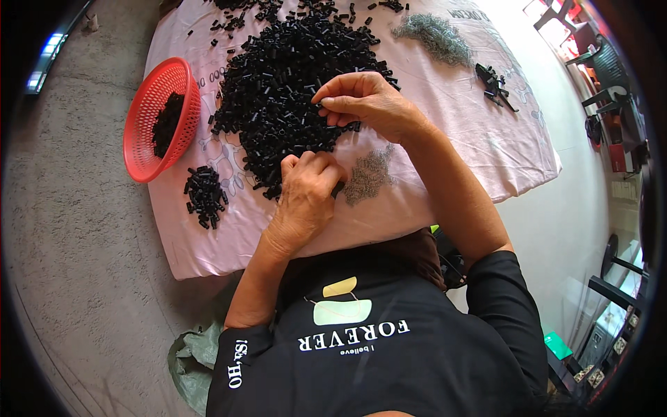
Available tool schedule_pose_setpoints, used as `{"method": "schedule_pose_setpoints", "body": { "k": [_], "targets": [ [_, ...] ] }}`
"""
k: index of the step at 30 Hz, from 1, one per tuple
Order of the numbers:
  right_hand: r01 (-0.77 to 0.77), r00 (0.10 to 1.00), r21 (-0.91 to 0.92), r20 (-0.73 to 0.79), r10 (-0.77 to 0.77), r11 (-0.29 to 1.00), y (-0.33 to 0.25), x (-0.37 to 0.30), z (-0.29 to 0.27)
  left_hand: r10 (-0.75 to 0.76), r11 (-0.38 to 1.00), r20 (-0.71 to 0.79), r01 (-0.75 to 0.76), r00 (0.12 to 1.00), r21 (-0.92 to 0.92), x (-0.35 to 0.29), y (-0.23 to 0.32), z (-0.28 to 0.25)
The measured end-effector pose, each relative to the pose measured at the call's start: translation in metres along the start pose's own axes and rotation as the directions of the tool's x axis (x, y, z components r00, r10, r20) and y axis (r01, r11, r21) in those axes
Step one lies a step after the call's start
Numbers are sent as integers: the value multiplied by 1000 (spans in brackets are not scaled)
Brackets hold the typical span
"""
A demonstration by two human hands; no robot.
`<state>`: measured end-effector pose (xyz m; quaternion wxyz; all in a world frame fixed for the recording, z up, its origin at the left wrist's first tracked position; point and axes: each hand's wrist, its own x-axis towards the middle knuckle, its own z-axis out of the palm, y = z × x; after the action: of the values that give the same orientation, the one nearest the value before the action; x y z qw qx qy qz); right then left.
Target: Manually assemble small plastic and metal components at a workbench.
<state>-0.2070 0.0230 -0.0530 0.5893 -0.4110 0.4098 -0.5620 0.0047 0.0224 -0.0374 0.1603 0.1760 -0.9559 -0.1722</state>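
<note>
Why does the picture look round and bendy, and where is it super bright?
Head view: fisheye lens bends things near the dark rim; head view again: pale floor at upper right is almost washed out, while the black tube pile only shows small glints.

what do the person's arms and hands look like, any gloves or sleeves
The left hand and right hand are gloveless, with bare wrists and forearms. The left sleeve and right sleeve are short and black; white lettering marks the left one.
</note>
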Motion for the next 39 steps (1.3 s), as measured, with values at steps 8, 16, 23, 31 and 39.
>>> {"method": "schedule_pose_setpoints", "body": {
  "k": [8, 16, 23, 31, 39],
  "targets": [
    [-46, 997, 27, 60, 44, 999, 1, -2, 1, -339, 917, -238, 263, 910, -299, 3, -1, -16],
    [-97, 985, -18, 140, 98, 995, -1, -3, 7, -443, 865, -304, 312, 844, -393, 12, -9, -24],
    [-84, 985, -28, 152, 87, 996, -1, -3, 6, -410, 878, -320, 276, 854, -390, 14, -9, -23],
    [-64, 979, -77, 189, 77, 995, -1, -3, 8, -427, 872, -309, 295, 850, -391, 17, -8, -22],
    [-82, 990, -44, 107, 86, 996, -3, -3, 4, -225, 972, -181, 208, 957, -112, 4, -17, -21]
  ]
}}
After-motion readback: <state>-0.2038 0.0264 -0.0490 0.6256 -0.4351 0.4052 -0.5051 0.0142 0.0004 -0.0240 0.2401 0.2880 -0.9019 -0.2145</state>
